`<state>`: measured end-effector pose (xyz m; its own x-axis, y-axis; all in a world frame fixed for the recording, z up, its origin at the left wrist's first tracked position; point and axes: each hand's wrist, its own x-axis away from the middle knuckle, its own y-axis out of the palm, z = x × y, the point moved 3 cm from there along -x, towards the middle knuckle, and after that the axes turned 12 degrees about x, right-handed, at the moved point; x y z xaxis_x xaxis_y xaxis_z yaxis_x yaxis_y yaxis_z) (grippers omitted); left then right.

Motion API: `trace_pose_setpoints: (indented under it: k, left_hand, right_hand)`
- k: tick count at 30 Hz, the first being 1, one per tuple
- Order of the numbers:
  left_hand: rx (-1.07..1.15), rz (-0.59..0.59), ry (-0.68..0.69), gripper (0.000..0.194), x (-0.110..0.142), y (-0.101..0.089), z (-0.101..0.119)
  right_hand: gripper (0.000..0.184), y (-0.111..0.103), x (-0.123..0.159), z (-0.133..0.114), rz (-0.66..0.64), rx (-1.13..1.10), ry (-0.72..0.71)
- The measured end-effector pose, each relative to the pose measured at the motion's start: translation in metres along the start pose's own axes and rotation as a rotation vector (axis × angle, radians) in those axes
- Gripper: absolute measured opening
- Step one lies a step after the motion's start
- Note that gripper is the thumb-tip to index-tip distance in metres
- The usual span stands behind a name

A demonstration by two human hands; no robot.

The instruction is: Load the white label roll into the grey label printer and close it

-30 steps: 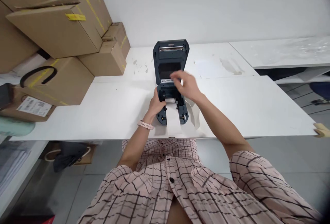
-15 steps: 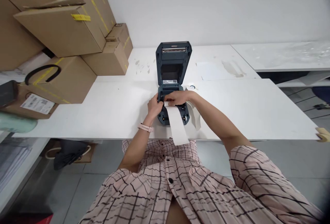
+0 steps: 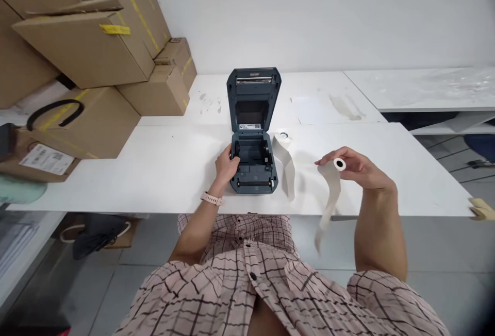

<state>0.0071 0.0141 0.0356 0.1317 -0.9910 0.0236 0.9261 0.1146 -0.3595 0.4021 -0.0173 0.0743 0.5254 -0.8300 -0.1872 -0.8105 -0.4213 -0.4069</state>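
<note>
A dark grey label printer (image 3: 254,176) stands on the white table with its lid (image 3: 253,96) raised, and its roll compartment shows no roll. My left hand (image 3: 227,165) is closed on the printer's left edge, thumb over the rim. To the right of the printer, my right hand (image 3: 359,168) holds up a small paper label roll (image 3: 339,164) with a dark core. The roll's loose strip (image 3: 329,197) hangs down past the table's front edge, its lower end blurred. Close by the printer's right side lies another label roll (image 3: 283,138), its strip unwound toward me.
Cardboard boxes (image 3: 85,47) are stacked at the left of the white table (image 3: 185,171). A thin white sheet (image 3: 307,109) lies behind the rolls. Open shelving (image 3: 456,122) stands at the right, and a dark bag (image 3: 96,235) sits below the table's left end.
My right hand has lifted the label roll out of the printer and moved right with it. My left hand has stayed at the printer's left edge.
</note>
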Motion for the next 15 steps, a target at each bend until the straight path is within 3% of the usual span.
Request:
trace_pose_setpoints:
  k: [3,8,11,15]
  left_hand:
    - [0.001,0.02,0.004,0.064,-0.002,0.0,-0.003]
    - [0.054,0.021,0.029,0.067,-0.008,0.001,-0.014]
    - [0.099,0.014,0.037,0.069,-0.01,0.002,-0.018]
    - [0.131,0.026,0.039,0.067,-0.008,0.002,-0.018]
  right_hand:
    - [0.034,0.0,0.006,0.042,0.163,0.024,0.258]
    - [0.044,0.028,-0.041,0.086,0.302,-0.047,0.309]
    - [0.051,0.037,-0.057,0.095,0.27,-0.059,0.365]
    - [0.071,0.025,-0.052,0.087,0.124,-0.017,0.38]
